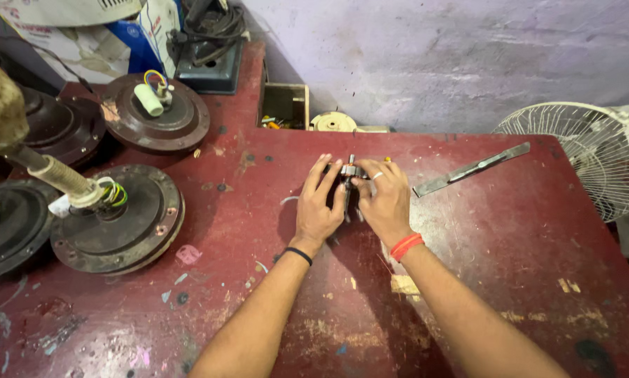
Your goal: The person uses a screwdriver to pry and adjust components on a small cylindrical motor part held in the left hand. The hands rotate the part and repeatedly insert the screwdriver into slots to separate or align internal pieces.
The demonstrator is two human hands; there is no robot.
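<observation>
scuffed, matt red-painted table (510, 231); dull grey metal strip (470, 169); dusty dark metal motor housing (118, 220).

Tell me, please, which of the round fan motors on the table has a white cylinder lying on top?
The far motor, nearest the black box. Its white cylinder lies beside coloured wires; the near motor has a wrapped shaft instead.

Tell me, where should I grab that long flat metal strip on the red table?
Probably the near, wider end of the metal strip, coming from above. It lies flat and slanted on the table, clear of both hands, so a pinch grip across its narrow width suits it best.
</observation>
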